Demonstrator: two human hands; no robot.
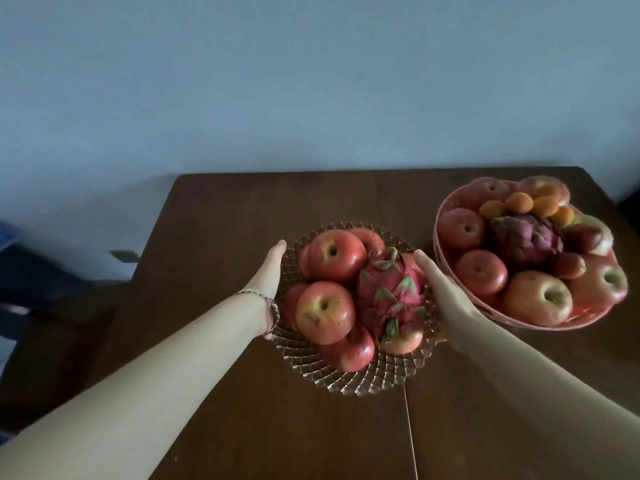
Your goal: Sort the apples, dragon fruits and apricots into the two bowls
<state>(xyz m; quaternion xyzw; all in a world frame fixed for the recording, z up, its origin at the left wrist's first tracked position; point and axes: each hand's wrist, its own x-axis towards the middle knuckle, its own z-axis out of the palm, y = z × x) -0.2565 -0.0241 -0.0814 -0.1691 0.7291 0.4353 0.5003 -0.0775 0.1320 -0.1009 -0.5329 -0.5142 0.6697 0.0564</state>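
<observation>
Dark wood table point(221, 216) carries everything. Pink bowl point(437, 237) sits far right, still mixed: red apples point(481, 271), a purple dragon fruit point(523, 240), and apricots point(519, 202) heaped toward the back. Glass bowl point(360, 386) is at centre, just beside it. It holds more apples plus a pink dragon fruit point(391, 292) lying along its right side, long axis running toward you.

Your left hand point(273, 268) is at the glass bowl's left rim and your right hand point(446, 292) at its right rim. Fingers are straight and hold no fruit. Whether the palms press the glass, can't tell.

Key relation: the pink dragon fruit lies just inside your right hand, so the right is the nearer reach.
</observation>
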